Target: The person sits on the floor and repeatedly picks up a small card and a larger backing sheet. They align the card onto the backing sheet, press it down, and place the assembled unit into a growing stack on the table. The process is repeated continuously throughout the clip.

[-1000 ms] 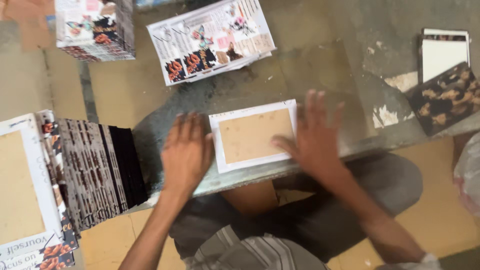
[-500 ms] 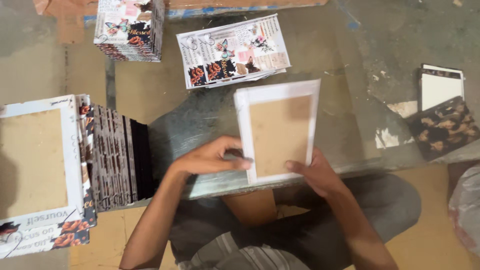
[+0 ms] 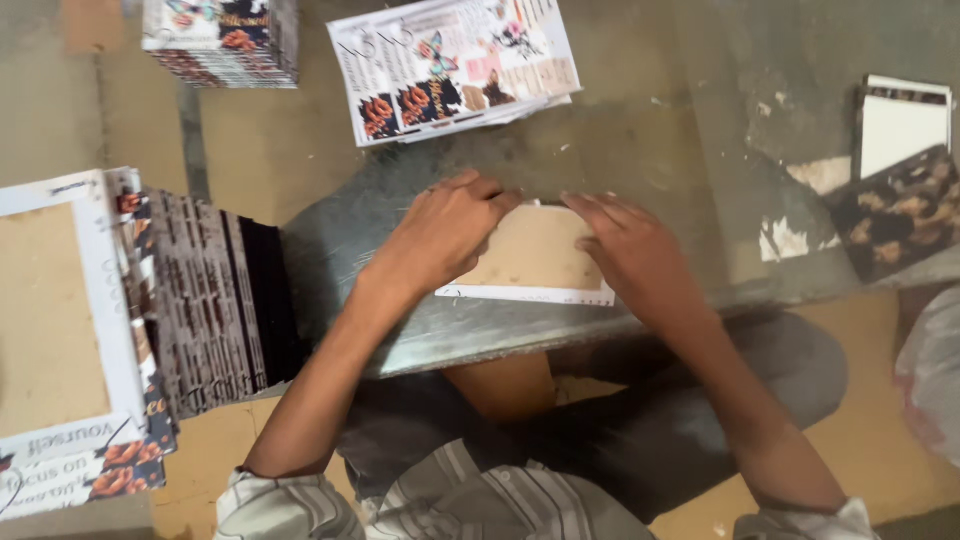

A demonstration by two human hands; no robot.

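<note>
The person sits at a grey metal desk (image 3: pixel 640 150) with both hands flat on a brown board with a white paper border (image 3: pixel 535 258), which lies on the near part of the desk, just in front of the body. The left hand (image 3: pixel 445 235) presses on the board's left side, fingers spread toward its far edge; its grip is open, closed around nothing. The right hand (image 3: pixel 625 250) lies palm down on the right side, its grip likewise open.

Far from the hands lies a pile of printed sheets (image 3: pixel 450 65). At far left stands a stack of printed covers (image 3: pixel 220 40). A fanned row of finished covers (image 3: pixel 200 295) lies at the left, beside a larger bordered board (image 3: pixel 60 310). At the right lie a dark patterned cover (image 3: pixel 895 215) and a white sheet (image 3: pixel 900 125).
</note>
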